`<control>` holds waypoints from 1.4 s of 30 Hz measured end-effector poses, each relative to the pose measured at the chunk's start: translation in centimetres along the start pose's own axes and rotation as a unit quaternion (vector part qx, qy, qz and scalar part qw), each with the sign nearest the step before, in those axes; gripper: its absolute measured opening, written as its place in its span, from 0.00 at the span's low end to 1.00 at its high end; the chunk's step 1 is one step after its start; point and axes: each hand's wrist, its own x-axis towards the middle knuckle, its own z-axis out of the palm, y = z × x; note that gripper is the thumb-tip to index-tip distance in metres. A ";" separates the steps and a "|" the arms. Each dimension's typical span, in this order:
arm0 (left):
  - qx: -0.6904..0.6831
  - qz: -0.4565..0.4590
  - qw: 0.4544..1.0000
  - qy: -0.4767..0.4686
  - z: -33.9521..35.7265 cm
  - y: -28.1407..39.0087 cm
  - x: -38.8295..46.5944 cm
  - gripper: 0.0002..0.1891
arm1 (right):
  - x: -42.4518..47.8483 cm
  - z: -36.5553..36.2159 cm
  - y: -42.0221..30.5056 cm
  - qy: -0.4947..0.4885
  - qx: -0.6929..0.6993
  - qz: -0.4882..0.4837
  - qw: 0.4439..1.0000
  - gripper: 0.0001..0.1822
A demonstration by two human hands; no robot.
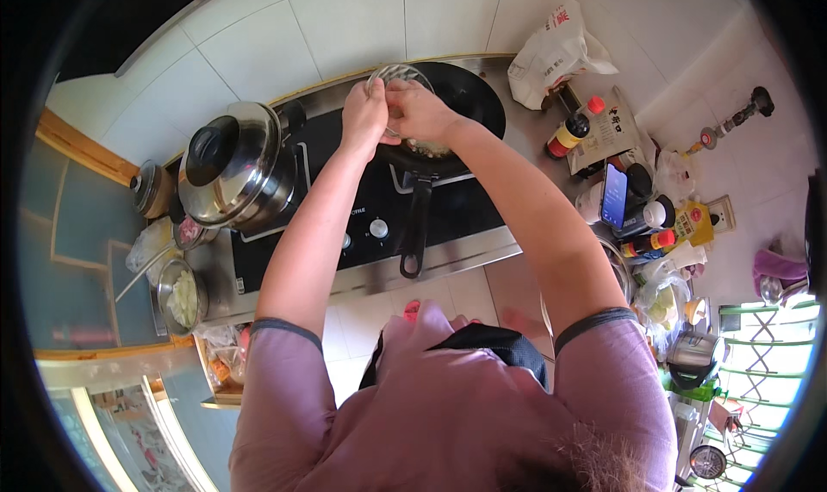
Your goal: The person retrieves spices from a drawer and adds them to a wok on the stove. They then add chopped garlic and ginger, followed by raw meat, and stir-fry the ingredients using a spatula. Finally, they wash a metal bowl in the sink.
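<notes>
Over a black wok (478, 98) on the gas cooktop (323, 233), my left hand (364, 120) grips a clear glass bowl (402, 72) by its side, the bowl tilted on edge. My right hand (420, 112) has its fingers at the bowl's inside or rim; whether it holds something is hidden by the fingers. Small pale pieces of food (428, 148) lie in the wok below my hands. The wok's black handle (418, 227) points back towards me.
A lidded steel pot (226, 169) stands on the left burner. Left of the cooktop is a steel bowl of pale green cut vegetable (183, 301). At right stand a sauce bottle (572, 130), an upright phone (614, 196), more bottles and bags. A white plastic bag (555, 56) sits in the back corner.
</notes>
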 end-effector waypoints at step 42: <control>0.411 0.437 0.793 0.108 1.8 4.0 5.1 0.26 | 4.3 -4.0 2.1 0.229 0.168 0.203 0.937 0.12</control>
